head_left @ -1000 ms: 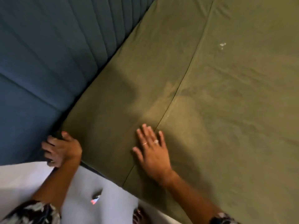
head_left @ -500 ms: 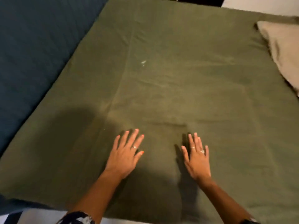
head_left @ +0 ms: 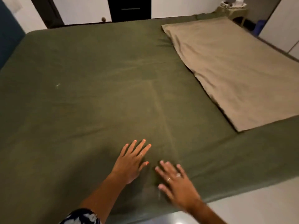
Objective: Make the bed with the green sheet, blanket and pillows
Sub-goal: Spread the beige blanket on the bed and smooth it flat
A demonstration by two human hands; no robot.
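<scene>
A dark green sheet (head_left: pixel 97 81) covers the whole mattress, mostly flat with faint creases running toward me. A folded tan blanket (head_left: pixel 234 70) lies flat on the right part of the bed. My left hand (head_left: pixel 132 162) rests palm down on the sheet near the bed's near edge, fingers straight and spread. My right hand (head_left: pixel 176 183) lies flat beside it, just to the right and closer to the edge, a little blurred. Both hands hold nothing. No pillows are in view.
A blue padded headboard (head_left: pixel 8 42) stands at the far left. Beyond the bed are a white wall, a dark door (head_left: pixel 129 8) and a small green side table (head_left: pixel 233 12) with items on it. Pale floor (head_left: pixel 258 204) shows at the bottom right.
My view has swung right, away from the headboard, and the tan blanket has come into sight. Both hands have left the bed corner and slid rightward across the sheet, now close together.
</scene>
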